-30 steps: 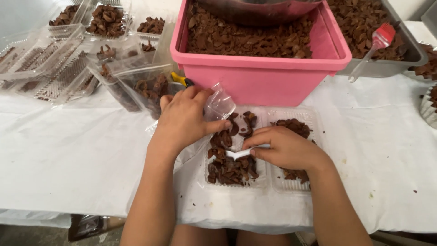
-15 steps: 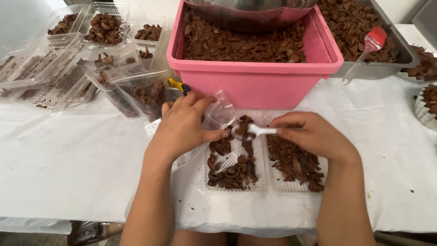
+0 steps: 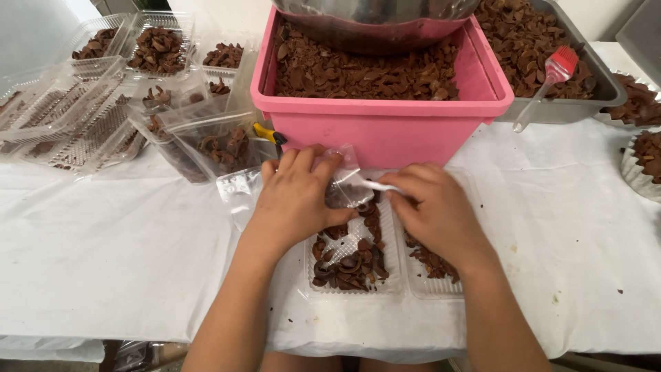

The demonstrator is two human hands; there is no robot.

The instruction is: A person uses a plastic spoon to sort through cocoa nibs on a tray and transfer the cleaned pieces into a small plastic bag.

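Clear plastic tray (image 3: 358,282) of brown chips sits nearest on the white tabletop (image 3: 110,262); I see my left hand (image 3: 297,200) pinching a small clear bag (image 3: 344,182), right hand (image 3: 434,210) gripping a white spoon (image 3: 375,186); pink tub (image 3: 382,127) beyond.

Single head-worn view, steeply downward, close over the white-covered table (image 3: 103,262).

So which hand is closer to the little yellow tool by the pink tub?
Left. The left hand lies just below the yellow tool, fingertips close under it. The right hand sits farther right, over the clear tray.
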